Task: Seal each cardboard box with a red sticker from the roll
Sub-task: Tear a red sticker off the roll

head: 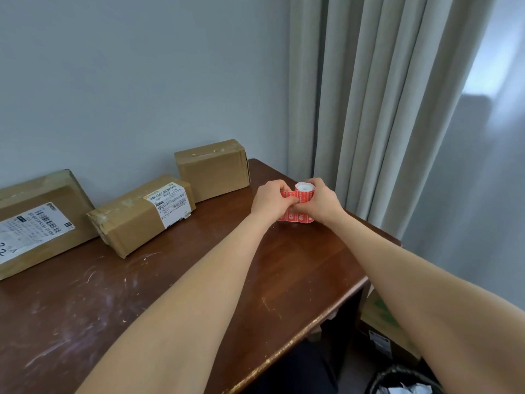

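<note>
A roll of red stickers [301, 191] with a white core stands on the brown table [176, 294] near its far right corner. My right hand [321, 201] grips the roll from the right. My left hand [271, 200] pinches the loose strip of stickers [294, 216] that comes off the roll's left side. Three cardboard boxes lie along the wall: a large flat one [37, 220] at the left with a white label, a middle one [142, 214] with a label, and a plain one [213, 169] standing close to my left hand.
Grey curtains [369, 109] hang just behind the table's right corner. On the floor to the right stand a cardboard carton [386, 328] and a black waste bin [403, 381] with crumpled paper. The table's front edge is chipped.
</note>
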{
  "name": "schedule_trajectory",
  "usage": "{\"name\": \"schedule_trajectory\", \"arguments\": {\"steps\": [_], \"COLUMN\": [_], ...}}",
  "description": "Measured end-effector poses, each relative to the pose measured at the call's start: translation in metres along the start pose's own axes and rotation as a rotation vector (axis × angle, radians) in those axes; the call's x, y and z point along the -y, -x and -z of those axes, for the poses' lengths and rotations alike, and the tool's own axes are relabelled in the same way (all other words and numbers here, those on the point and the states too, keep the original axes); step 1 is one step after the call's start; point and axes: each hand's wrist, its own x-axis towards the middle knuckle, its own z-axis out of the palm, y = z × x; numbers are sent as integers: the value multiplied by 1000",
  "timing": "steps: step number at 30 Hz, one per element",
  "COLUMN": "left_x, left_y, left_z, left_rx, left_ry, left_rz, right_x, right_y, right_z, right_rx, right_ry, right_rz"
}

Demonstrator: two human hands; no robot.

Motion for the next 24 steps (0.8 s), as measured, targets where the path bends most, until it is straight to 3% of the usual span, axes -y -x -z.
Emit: {"name": "schedule_trajectory", "arguments": {"steps": [6,10,24], "left_x": [-3,0,14], "left_y": [-1,0,2], "left_z": [1,3,15], "left_rx": [49,46,29], "left_ry": [-45,-53,-90], "left_rz": [-2,-10,-19], "right_x": [8,10,22], "right_y": [2,1,-4], "right_z": [15,17,14], "right_rx": [77,97,55], "right_ry": [3,140,335], "right_rz": [151,230,232]}}
